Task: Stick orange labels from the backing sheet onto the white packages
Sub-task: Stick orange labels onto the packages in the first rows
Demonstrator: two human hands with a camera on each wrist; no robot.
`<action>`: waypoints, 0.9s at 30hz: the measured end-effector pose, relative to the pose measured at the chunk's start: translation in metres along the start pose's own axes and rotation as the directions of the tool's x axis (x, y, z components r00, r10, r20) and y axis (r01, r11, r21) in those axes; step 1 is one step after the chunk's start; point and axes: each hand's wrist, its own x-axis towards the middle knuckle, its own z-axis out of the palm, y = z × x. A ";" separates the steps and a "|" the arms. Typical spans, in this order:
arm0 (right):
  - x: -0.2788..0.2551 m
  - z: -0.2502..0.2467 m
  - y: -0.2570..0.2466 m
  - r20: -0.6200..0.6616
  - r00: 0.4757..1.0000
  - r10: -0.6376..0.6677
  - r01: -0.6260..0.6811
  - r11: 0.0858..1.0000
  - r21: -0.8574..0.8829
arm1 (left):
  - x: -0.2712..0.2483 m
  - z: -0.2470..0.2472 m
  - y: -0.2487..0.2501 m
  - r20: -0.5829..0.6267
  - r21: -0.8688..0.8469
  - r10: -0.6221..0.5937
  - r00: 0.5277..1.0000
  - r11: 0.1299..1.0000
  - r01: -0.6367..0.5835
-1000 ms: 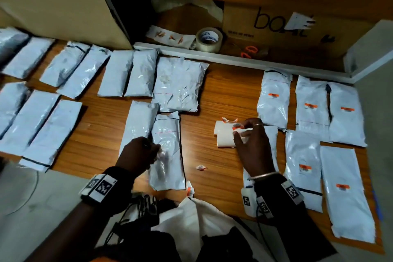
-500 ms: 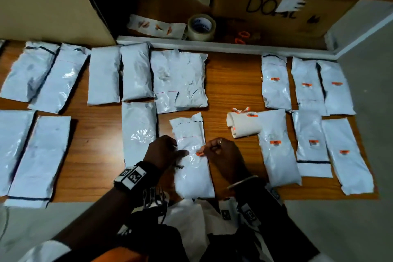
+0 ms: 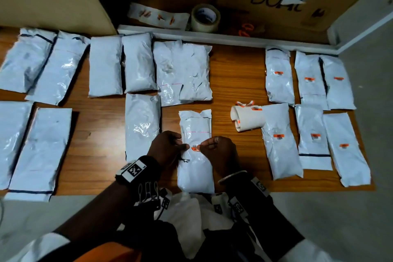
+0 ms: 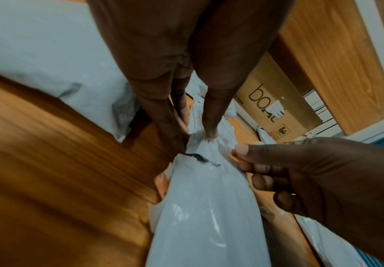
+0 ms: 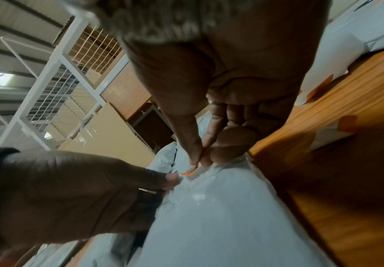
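Item: white package, lengthwise at the near-centre edge of the wooden counter. Orange label at its middle, pinched by right hand thumb and forefinger. Left hand grips the package's left edge (plastic puckered under the thumb). Rolled backing sheet to the right; six labelled packages beyond it

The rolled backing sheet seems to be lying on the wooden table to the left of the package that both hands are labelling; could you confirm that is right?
Not quite: the rolled backing sheet lies on the wooden table to the right of that package, not the left, as the head view shows. The left hand and right hand are indeed both at its orange label.
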 end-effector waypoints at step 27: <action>-0.003 -0.009 0.009 -0.039 0.998 -0.050 0.046 0.993 -0.107 | -0.016 0.013 0.013 -0.076 0.061 -0.052 0.996 0.997 0.057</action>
